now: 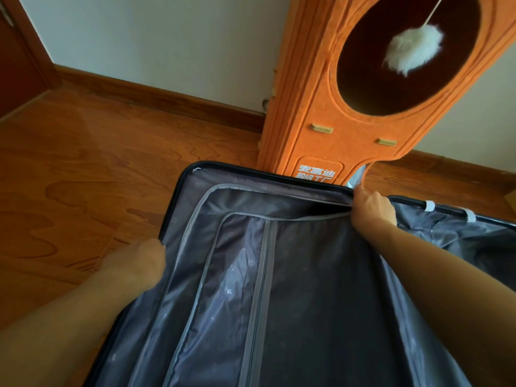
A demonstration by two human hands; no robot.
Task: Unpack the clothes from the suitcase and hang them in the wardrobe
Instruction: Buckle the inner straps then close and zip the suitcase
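1. At the far left, a dark red-brown door frame (16,51) meets the white wall (167,37), with a wooden skirting board (156,99) running along the wall's foot.
2. The wooden floor (83,177) fills the left side of the scene.
3. The left hand (142,263) rests at the left edge of the suitcase (178,208); its fingers are hidden past the rim, so how they lie cannot be told.
4. The suitcase lies open on the floor in the near middle. Its grey zipped divider panel (307,289) covers the left half, and a vertical zip (265,261) runs down the panel. No clothes show.
5. Behind the suitcase, against the wall, stands an orange felt cat scratcher (312,113) with an oval hole where a white fluffy ball (410,48) hangs on a string.
6. The right hand (374,205) is at the panel's far right corner, fingers curled and pinching the panel's zip edge.
7. Right of it lies the suitcase's other half (474,241), lined in grey fabric.
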